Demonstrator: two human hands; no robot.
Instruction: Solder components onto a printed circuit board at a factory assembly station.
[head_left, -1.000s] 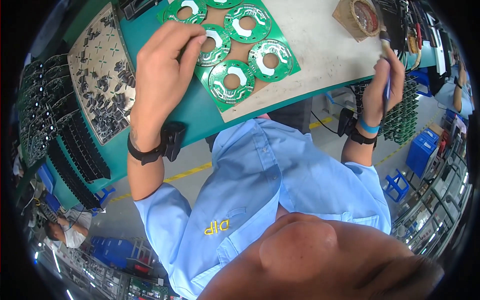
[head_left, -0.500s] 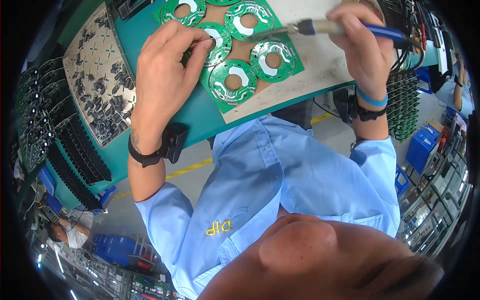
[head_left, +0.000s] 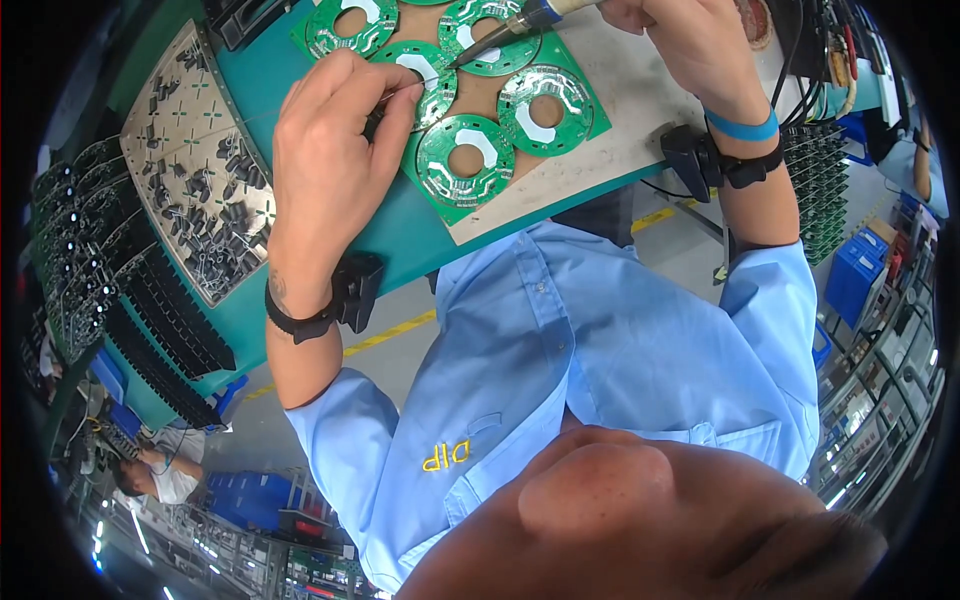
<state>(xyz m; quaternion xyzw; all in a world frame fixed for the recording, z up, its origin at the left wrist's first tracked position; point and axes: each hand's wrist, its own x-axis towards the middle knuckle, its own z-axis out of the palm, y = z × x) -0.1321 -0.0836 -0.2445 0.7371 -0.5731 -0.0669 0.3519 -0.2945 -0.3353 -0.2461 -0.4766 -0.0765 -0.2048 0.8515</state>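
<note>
A green circuit board panel (head_left: 468,205) with several round boards, each with a round hole and a white patch, lies at the far side before me. My right hand (head_left: 690,50) is closed round the handle of a soldering iron (head_left: 505,35). Its dark tip points down and left, at the edge of the middle-left round board (head_left: 436,100). On the left, my left hand (head_left: 330,150) hovers over that same board, thumb and forefinger pinched. Between them is a thin strand that looks like solder wire (head_left: 388,95), mostly hidden by the fingers.
A metal tray (head_left: 190,120) of small black leaded components sits left on the green bench mat (head_left: 400,255). Black slotted strips (head_left: 165,315) and more boards (head_left: 75,270) stand beyond it. Stacked green boards (head_left: 815,190) and cables (head_left: 790,60) are at right.
My right hand has moved up and toward the left, bringing the iron's tip down-left near my left fingertips. My left hand stays nearly in place, still pinching.
</note>
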